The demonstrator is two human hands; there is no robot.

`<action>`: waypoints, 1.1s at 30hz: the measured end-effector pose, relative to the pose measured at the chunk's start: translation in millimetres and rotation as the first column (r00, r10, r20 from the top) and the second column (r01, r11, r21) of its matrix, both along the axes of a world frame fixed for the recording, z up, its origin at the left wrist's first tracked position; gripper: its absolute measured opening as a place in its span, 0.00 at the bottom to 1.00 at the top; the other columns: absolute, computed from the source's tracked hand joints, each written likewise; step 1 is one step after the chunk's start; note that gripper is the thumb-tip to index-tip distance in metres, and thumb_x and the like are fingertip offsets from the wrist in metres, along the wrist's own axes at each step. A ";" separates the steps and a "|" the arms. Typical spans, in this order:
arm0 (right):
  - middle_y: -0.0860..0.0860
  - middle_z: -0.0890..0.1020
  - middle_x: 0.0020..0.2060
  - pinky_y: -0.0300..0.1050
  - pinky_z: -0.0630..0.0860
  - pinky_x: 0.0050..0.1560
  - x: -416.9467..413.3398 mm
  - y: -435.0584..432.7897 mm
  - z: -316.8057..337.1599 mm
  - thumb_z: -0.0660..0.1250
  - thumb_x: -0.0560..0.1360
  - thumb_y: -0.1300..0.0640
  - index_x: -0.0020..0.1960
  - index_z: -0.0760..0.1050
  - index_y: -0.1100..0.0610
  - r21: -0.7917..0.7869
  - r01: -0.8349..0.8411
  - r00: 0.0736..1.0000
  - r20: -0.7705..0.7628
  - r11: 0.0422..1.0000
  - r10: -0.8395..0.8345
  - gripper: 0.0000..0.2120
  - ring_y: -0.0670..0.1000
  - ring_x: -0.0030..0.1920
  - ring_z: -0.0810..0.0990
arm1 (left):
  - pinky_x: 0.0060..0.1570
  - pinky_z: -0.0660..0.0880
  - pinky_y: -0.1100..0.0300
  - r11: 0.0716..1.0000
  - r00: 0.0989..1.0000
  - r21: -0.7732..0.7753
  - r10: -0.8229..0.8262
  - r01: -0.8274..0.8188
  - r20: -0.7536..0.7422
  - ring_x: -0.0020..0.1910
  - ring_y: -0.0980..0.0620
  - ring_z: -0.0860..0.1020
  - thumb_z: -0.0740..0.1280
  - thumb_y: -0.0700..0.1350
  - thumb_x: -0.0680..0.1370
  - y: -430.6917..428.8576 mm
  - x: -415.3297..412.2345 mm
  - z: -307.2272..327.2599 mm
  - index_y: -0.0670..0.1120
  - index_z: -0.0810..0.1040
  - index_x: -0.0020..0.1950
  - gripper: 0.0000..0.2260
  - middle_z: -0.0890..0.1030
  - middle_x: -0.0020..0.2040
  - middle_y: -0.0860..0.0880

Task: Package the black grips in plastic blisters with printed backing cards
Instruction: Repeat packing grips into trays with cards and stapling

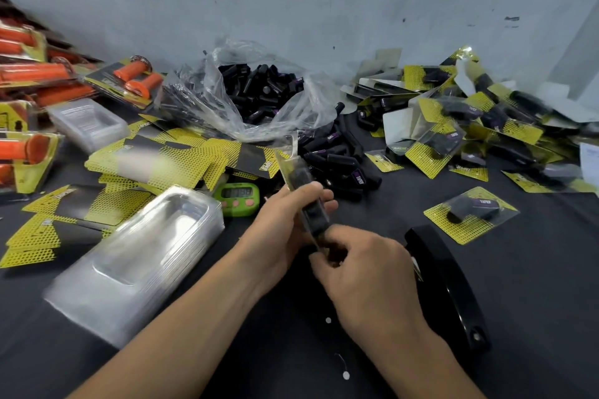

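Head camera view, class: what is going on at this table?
A person is packing by hand. The left hand holds a clear blister with a black grip inside; the right hand pinches its lower end. To the left lie empty blisters and yellow backing cards, loose grips spill from a bag behind, and finished packs are piled at right.

Even, soft indoor light, faint shadows on the dark table (534, 285), white glare on the stack of clear blisters (152, 246), motion blur along the left edge, wide-angle bending toward the corners, centre fairly sharp
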State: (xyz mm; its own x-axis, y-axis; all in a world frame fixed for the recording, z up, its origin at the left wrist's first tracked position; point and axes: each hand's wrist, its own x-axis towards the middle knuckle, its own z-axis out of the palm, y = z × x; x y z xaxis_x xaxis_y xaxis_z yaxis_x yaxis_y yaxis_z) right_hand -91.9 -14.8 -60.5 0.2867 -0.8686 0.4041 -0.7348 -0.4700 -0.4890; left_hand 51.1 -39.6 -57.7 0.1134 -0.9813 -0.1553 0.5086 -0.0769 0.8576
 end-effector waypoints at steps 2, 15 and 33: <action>0.35 0.83 0.46 0.30 0.76 0.44 -2.3 0.3 4.9 0.77 0.61 0.39 0.52 0.81 0.41 0.257 -0.120 0.974 0.220 0.959 0.063 0.21 0.37 0.46 0.82 | 0.56 0.82 0.49 0.999 0.984 -0.009 -0.037 0.036 -0.173 0.60 0.45 0.85 0.71 0.47 0.73 -0.6 10.5 4.4 0.43 0.78 0.66 0.22 0.84 0.62 0.39; 0.59 0.83 0.31 0.40 0.70 0.23 6.0 -5.5 6.8 0.66 0.82 0.64 0.37 0.83 0.57 0.550 -0.437 0.631 0.751 0.712 -0.193 0.16 0.52 0.25 0.78 | 0.70 0.73 0.47 0.940 0.907 -0.192 -0.327 0.283 -0.266 0.73 0.44 0.74 0.60 0.54 0.82 2.9 29.9 12.7 0.41 0.72 0.77 0.26 0.73 0.76 0.40; 0.49 0.86 0.34 0.36 0.76 0.31 1.5 -6.7 8.9 0.67 0.77 0.67 0.53 0.81 0.50 0.539 -0.135 0.857 0.484 0.832 -0.175 0.13 0.44 0.30 0.81 | 0.44 0.84 0.51 0.996 0.996 -0.075 0.030 -0.037 -0.082 0.47 0.45 0.86 0.66 0.36 0.80 -11.2 19.0 -1.0 0.37 0.79 0.61 0.11 0.86 0.52 0.39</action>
